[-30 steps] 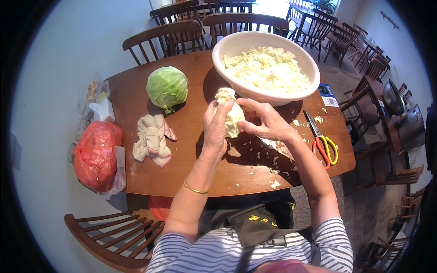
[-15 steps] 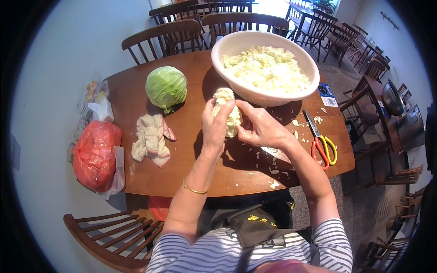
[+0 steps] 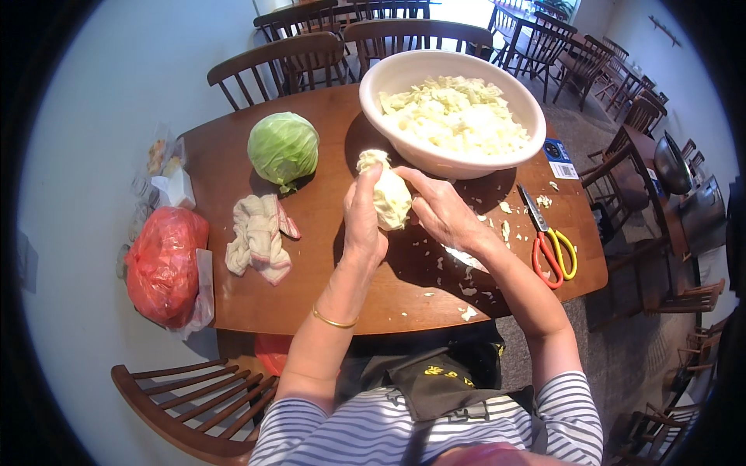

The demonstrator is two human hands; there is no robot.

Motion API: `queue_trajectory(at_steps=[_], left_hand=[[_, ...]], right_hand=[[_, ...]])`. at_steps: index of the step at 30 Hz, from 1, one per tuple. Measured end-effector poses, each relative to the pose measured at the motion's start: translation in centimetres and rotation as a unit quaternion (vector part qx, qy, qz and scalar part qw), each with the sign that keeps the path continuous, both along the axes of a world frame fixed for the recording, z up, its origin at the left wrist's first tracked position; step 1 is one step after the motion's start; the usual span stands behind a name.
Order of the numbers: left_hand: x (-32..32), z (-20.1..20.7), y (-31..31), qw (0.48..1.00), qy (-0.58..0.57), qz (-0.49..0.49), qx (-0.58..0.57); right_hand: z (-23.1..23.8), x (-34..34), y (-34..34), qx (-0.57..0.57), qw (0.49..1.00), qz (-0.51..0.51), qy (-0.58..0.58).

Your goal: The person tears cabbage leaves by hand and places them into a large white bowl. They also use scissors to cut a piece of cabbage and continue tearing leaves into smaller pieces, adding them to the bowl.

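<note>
No wording can be read with certainty. Yellow characters [image 3: 447, 374] stand on the dark apron [image 3: 423, 398], bent by its folds and too blurred to make out. On the brown wooden table [image 3: 318, 299], near its right edge beside the white basin [image 3: 451, 159], a blue-and-white card [image 3: 559, 158] bears a dark square code on its white part, its finer print too small to tell.

A crumpled beige cloth [image 3: 260, 239] with pink edging lies on the wooden surface [image 3: 249, 307], near a bulging red plastic bag [image 3: 167, 268] at its left end. Spindle-back wooden chairs [image 3: 420, 29] line the far side, while a dark wok [image 3: 670, 167] and metal pot [image 3: 705, 217] appear at right.
</note>
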State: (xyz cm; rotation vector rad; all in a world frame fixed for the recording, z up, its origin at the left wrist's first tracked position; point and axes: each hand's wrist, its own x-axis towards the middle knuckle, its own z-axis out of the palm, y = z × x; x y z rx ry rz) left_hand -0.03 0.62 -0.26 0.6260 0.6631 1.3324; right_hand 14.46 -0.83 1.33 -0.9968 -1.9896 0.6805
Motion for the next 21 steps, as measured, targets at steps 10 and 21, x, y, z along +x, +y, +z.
queue_trajectory(at_steps=[10, 21], left_hand=[[0.0, 0.0, 0.2, 0.996, -0.056, -0.011, -0.073], [-0.9, 0.5, 0.1, 0.975, -0.176, -0.102, -0.09]], right_hand=[[-0.1, -1.4, -0.5, -0.091, 0.995, -0.042, 0.025], [1.0, -0.7, -0.9, 0.092, 0.994, -0.06, -0.022]])
